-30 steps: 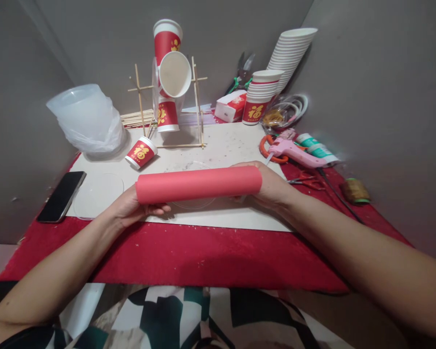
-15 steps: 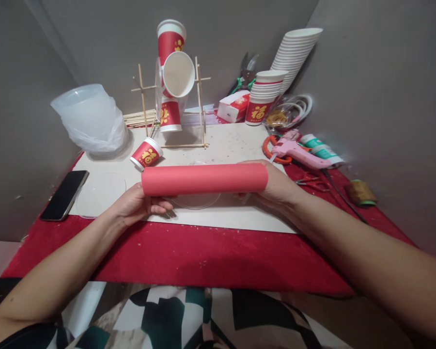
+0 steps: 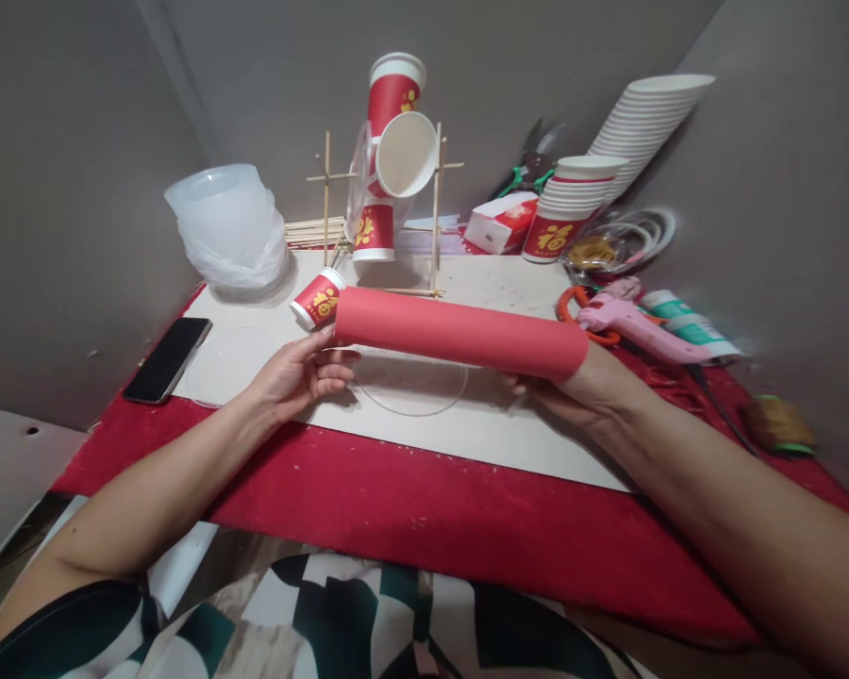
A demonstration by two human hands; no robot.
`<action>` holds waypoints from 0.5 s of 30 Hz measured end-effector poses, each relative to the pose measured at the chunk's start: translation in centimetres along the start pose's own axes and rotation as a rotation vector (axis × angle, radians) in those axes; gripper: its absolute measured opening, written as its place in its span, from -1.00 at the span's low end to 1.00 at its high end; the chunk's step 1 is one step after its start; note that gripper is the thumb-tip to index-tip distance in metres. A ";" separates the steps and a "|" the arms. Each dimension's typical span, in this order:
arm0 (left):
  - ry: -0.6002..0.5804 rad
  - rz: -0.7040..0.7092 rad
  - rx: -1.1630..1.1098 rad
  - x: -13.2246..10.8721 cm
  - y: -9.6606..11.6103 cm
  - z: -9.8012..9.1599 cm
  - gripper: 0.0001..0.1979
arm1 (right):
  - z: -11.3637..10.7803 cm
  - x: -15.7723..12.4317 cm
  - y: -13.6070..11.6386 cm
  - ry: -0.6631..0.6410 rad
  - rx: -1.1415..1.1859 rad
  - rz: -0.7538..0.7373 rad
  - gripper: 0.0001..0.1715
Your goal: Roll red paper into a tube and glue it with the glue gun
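A curved sheet of red paper [image 3: 459, 330] stretches across the middle of the head view, its right end lower than its left. My left hand [image 3: 304, 372] grips the left end near the lower corner, with its fingers bent below the edge. At the other end my right hand [image 3: 587, 391] holds the paper from beneath; some of its fingers are hidden behind the sheet. Just behind the left end lies a tipped red and white paper cup [image 3: 318, 300]. Below the paper, a clear round disc [image 3: 424, 412] rests on the white board [image 3: 255, 363].
Behind stands a wooden-stick frame [image 3: 437, 217] with joined paper cups [image 3: 396, 94]. A bagged plastic container [image 3: 230, 226] and a phone [image 3: 168, 360] sit left. On the right are stacked cups [image 3: 558, 226], a pink glue gun [image 3: 640, 325] and a thread spool [image 3: 778, 424].
The view has swung left, so the things on the table appear farther right. The red paper has gone from nearly level to tilted, its right end lower. Both hands still hold it.
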State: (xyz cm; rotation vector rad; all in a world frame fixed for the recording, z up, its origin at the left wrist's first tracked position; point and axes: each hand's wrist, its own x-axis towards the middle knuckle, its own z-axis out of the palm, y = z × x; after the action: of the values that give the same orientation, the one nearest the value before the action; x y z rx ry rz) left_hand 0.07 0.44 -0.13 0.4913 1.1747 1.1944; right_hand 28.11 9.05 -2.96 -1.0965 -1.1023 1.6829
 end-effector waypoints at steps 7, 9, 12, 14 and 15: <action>0.053 0.058 -0.070 0.0 0.2 -0.3 -0.78 | 0.1 -0.3 -0.4 0.045 0.035 0.024 -0.75; 0.044 0.068 -0.060 0.0 0.1 -0.3 -0.80 | 0.0 -0.3 -0.4 0.040 0.037 0.027 -0.75; 0.029 0.122 -0.037 -0.1 0.0 -0.4 -0.84 | -0.2 -0.2 -0.2 0.043 0.041 0.026 -0.74; 0.026 0.185 -0.021 -0.1 -0.1 -0.4 -0.84 | -0.1 -0.2 -0.1 0.039 0.025 0.028 -0.74; 0.023 0.214 -0.013 -0.1 -0.2 -0.4 -0.84 | -0.1 -0.2 -0.1 0.034 0.010 0.028 -0.75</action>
State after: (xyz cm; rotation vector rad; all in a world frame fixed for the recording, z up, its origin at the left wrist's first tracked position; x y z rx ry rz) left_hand -0.18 0.15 -0.36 0.6063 1.1540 1.3926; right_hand 28.26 8.92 -2.84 -1.1345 -1.0605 1.6834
